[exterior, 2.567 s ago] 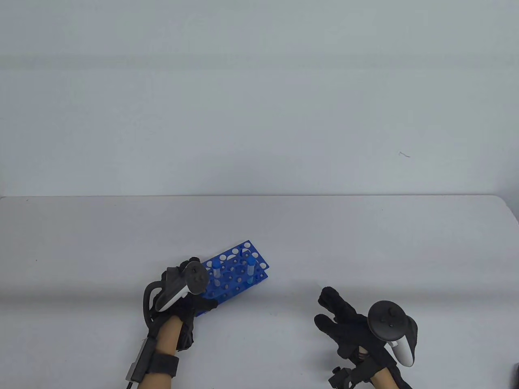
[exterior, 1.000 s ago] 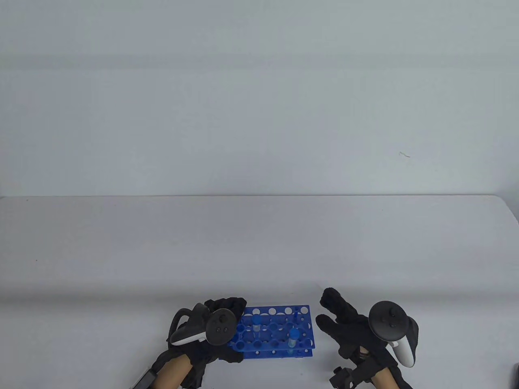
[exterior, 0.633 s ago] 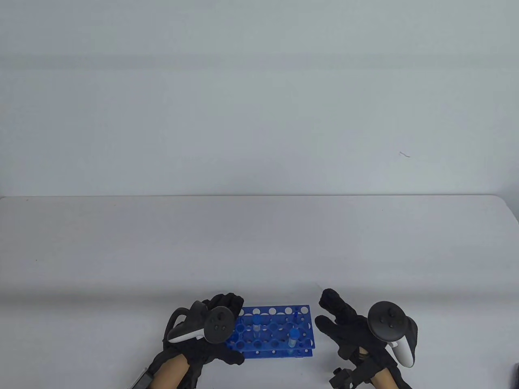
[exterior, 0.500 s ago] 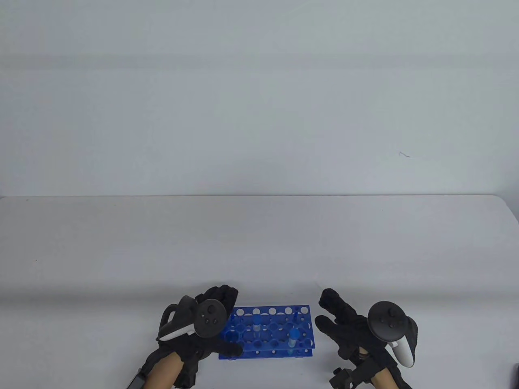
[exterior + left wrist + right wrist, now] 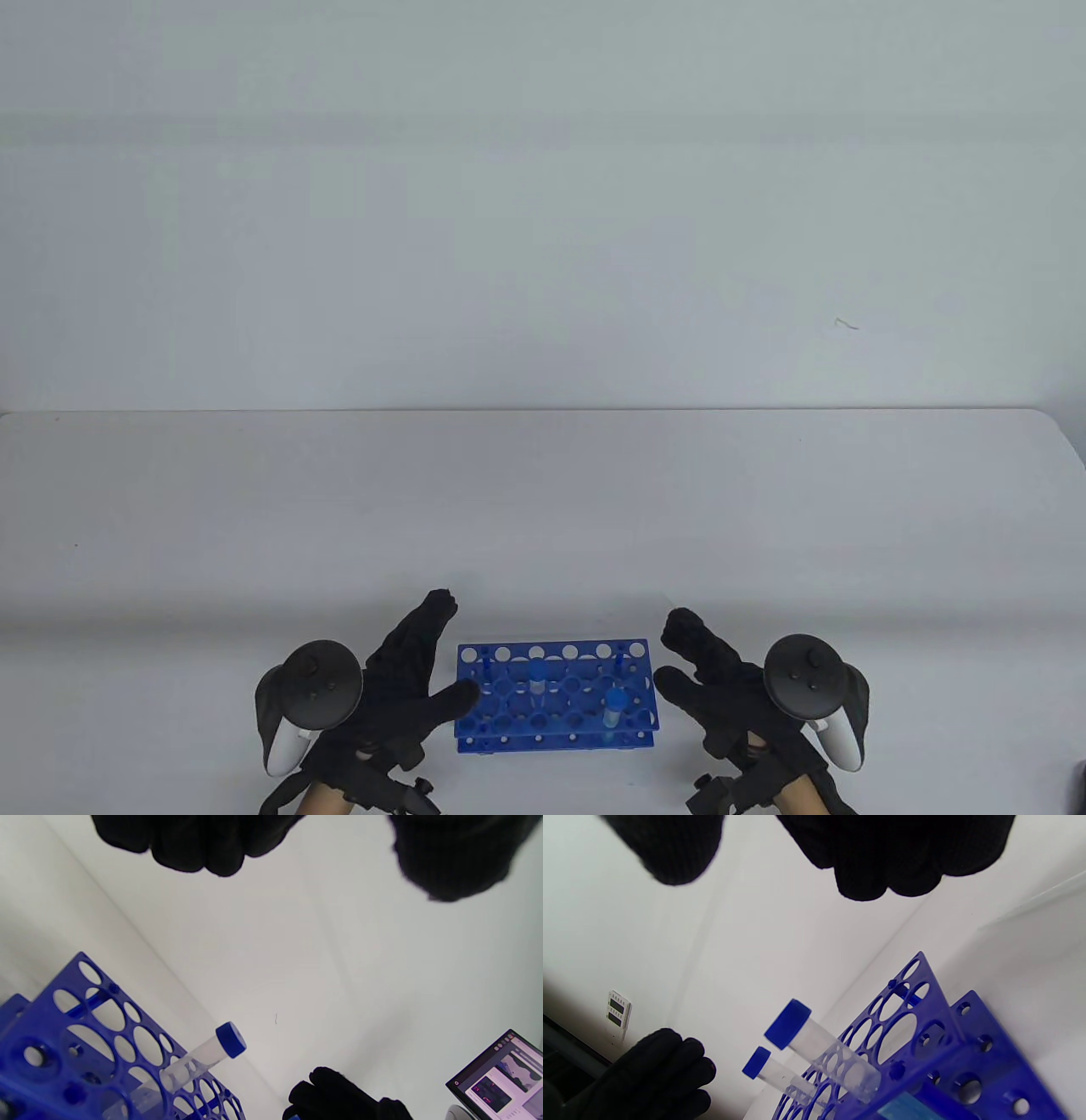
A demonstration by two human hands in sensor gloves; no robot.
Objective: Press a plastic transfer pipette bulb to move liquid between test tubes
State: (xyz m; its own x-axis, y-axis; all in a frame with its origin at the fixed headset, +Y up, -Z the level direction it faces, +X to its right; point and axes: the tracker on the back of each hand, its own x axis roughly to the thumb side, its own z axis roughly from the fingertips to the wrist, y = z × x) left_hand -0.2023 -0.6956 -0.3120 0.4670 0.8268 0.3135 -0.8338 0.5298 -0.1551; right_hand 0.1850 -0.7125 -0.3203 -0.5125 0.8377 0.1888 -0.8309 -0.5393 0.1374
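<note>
A blue test tube rack [image 5: 556, 692] stands on the white table [image 5: 543, 509] near its front edge. Two clear tubes with blue caps stand in it, one near the middle [image 5: 537, 677] and one at the front right [image 5: 614, 706]. My left hand [image 5: 454, 649] is open just left of the rack, its thumb [image 5: 462, 696] at the rack's left end, gripping nothing. My right hand [image 5: 672, 652] is open and empty just right of the rack. The rack [image 5: 85, 1027] and one tube [image 5: 203, 1052] show in the left wrist view. Both tubes [image 5: 818, 1043] [image 5: 772, 1069] show in the right wrist view. No pipette shows in any view.
A pale wall rises behind the table's far edge [image 5: 543, 412]. A lit screen [image 5: 505, 1077] shows at the lower right of the left wrist view. A small white device [image 5: 618, 1010] hangs on the wall in the right wrist view.
My left hand carried the rack from the left to the front centre, set it down, let go and drew back to the left with fingers spread. My right hand barely moved.
</note>
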